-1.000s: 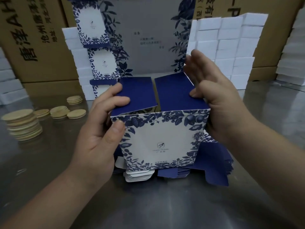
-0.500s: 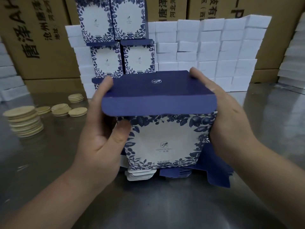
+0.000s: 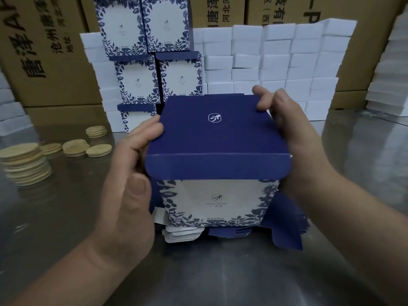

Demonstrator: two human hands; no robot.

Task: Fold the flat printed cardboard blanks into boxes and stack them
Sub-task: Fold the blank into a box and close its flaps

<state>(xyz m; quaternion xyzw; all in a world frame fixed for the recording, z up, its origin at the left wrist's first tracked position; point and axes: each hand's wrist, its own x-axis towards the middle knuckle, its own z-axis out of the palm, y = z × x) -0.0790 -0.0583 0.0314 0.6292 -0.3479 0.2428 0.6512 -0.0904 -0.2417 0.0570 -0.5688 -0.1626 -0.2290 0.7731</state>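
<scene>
Our left hand (image 3: 125,195) and right hand (image 3: 293,138) clamp the printed box (image 3: 218,199) from both sides, above the flat blanks (image 3: 284,226) on the steel surface (image 3: 220,279). A second ago its side flaps stood open; now the navy lid (image 3: 216,131) lies over them, its tuck flap (image 3: 217,166) still outside. Tucking remains before joining the stacked boxes (image 3: 154,78).
</scene>
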